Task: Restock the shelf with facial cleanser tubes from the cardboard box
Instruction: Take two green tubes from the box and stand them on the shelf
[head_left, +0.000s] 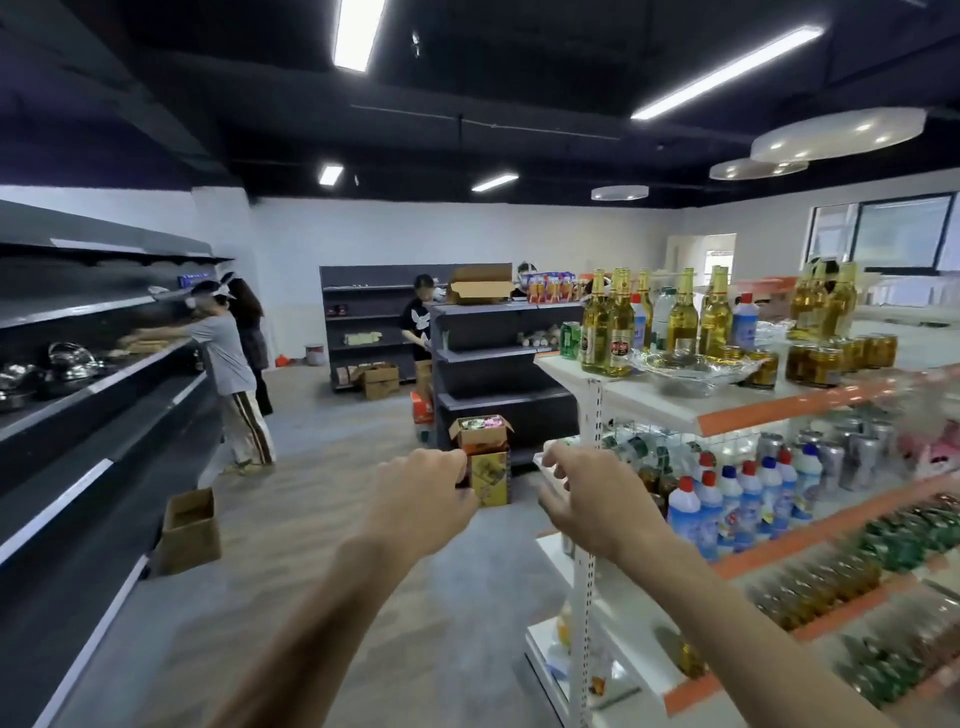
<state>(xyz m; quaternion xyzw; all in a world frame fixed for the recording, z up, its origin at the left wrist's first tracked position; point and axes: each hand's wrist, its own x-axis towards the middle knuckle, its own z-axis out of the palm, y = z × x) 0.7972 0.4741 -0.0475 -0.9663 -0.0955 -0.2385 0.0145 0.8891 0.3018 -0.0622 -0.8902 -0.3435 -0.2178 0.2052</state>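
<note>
My left hand (421, 499) and my right hand (587, 499) are both stretched out in front of me at mid-height, and neither holds anything. The left hand's fingers are loosely curled away from me; the right hand's fingers are spread and slightly bent. Beyond them an open cardboard box (480, 431) of colourful packets sits on a yellow carton (489, 480) on the floor. The white shelf (727, 410) with orange price strips stands close on my right. I cannot make out any facial cleanser tubes.
Beer bottles (608, 327) and a glass dish stand on the white shelf's top, blue cleaner bottles (748, 499) below. Long dark shelves (104, 395) line the left wall, with a cardboard box (189, 530) on the floor. Two people (223, 353) work there; another (415, 322) stands by grey shelving.
</note>
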